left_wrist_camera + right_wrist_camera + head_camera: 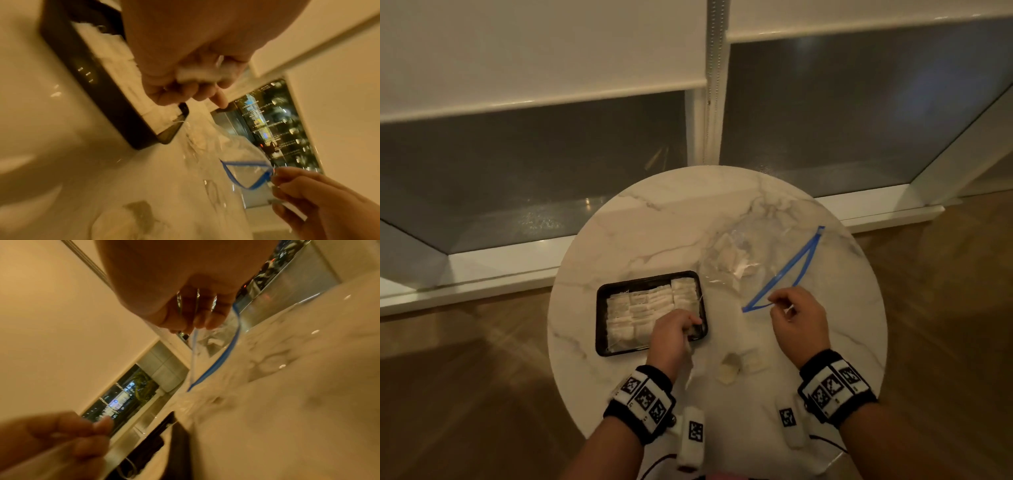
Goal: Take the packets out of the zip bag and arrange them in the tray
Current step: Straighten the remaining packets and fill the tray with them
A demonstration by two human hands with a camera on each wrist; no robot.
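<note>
A black tray on the round marble table holds several white packets in rows. My left hand hovers over the tray's near right corner, fingers curled round a white packet. The clear zip bag with a blue zip strip lies to the right of the tray, its mouth held up and apart, with a few packets inside. My right hand pinches the bag's near rim at the blue strip. Two loose packets lie on the table between my wrists.
The marble table stands before a low window with roller blinds. Wooden floor surrounds it. Cables run from the wrist cameras near the table's front edge.
</note>
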